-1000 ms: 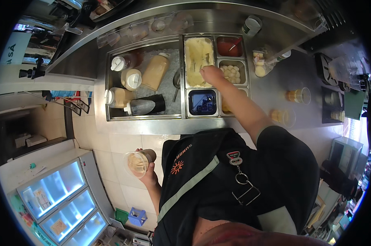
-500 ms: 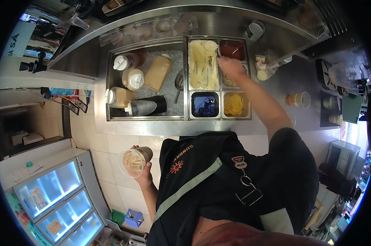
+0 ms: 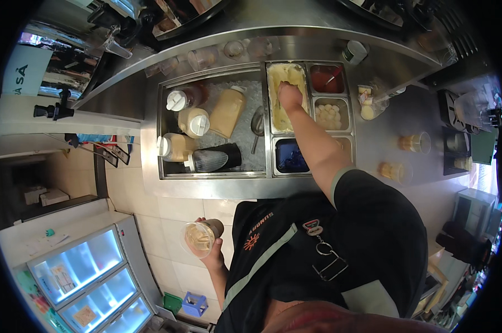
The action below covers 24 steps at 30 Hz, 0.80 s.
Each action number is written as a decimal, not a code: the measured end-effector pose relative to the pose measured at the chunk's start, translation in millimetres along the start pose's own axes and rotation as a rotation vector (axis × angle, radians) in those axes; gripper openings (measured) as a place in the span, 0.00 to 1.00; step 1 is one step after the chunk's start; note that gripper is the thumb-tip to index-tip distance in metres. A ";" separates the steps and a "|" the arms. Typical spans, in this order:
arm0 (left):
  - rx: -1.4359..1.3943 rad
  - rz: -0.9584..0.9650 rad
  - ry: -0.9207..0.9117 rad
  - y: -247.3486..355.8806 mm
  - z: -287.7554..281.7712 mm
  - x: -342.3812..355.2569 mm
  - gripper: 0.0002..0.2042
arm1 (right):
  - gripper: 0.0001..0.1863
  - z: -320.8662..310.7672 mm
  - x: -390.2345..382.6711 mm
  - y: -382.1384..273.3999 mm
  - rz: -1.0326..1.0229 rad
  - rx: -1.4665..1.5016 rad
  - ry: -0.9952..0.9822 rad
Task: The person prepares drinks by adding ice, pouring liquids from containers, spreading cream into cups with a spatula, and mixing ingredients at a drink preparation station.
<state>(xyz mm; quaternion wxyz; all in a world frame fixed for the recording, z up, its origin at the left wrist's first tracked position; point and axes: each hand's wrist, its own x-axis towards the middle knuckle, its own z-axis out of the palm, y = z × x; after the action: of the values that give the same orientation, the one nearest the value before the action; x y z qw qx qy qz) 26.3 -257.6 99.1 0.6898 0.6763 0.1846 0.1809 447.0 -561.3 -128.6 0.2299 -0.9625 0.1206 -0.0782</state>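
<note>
Nearest the wearer, the left hand [image 3: 216, 252] has its grip wrapped around a clear cup [image 3: 202, 237] of tan contents, held out over the floor [image 3: 176, 241], clear of the tabletop [image 3: 206, 188]. The cup shows no lid; whether it tilts cannot be told. Judged risk: a spill or drop, should the fingers slacken while attention is elsewhere.

Beyond, the right hand [image 3: 290, 97] is in or over a pan [image 3: 287, 132] of pale yellow cream [image 3: 276, 108]. Its fingers are bent downward; whether that grip is spread, pressed together or pinching anything cannot be told.

The right forearm crosses a dark-blue container [image 3: 289, 155]; a low sleeve or elbow could contaminate it. Alongside sit white balls [image 3: 328, 115] and, farther, red sauce [image 3: 323, 85]; drips from the right hand could mix these.
</note>
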 end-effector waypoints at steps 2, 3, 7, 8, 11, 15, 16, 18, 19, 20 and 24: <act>0.009 -0.002 0.018 -2.3 -1.6 0.7 0.48 | 0.21 6.2 4.5 -3.8 -0.054 0.037 -0.026; 0.016 -0.009 0.041 -2.3 -3.3 0.1 0.48 | 0.21 8.7 4.9 -4.3 -0.112 0.070 -0.057; 0.073 0.018 0.088 -1.1 -7.6 0.3 0.47 | 0.15 -12.8 15.6 13.1 -0.386 -0.110 -0.334; 0.073 0.008 0.087 -1.1 -6.1 0.5 0.47 | 0.15 -29.8 19.2 19.9 -0.519 -0.183 -0.428; 0.051 -0.024 0.110 0.8 -4.5 7.2 0.46 | 0.15 -52.5 18.6 36.8 -0.744 -0.319 -0.570; 0.082 0.004 0.064 -0.5 -3.1 17.4 0.45 | 0.14 -75.9 3.6 40.0 -0.978 -0.400 -0.654; 0.083 0.008 0.053 -0.2 -1.5 19.9 0.45 | 0.14 -79.3 -4.6 40.9 -0.972 -0.400 -0.657; 0.088 0.024 0.037 -4.1 -0.4 23.6 0.45 | 0.14 -86.1 -21.4 44.7 -1.021 -0.375 -0.752; 0.091 0.044 0.027 -5.5 1.2 25.0 0.46 | 0.14 -89.9 -29.4 48.0 -1.015 -0.377 -0.755; 0.091 0.041 0.023 -5.4 3.3 26.3 0.46 | 0.13 -93.9 -37.4 51.3 -1.058 -0.325 -0.769; 0.084 0.040 0.010 -1.0 11.4 24.7 0.47 | 0.16 -105.7 -69.5 62.9 -1.044 -0.169 -0.785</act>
<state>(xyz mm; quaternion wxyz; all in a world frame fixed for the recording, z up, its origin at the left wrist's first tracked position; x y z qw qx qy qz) 53.4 -255.1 98.1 0.6560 0.7073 0.1822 0.1900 346.3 -641.9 -71.0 0.1125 -0.8664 -0.4492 0.1870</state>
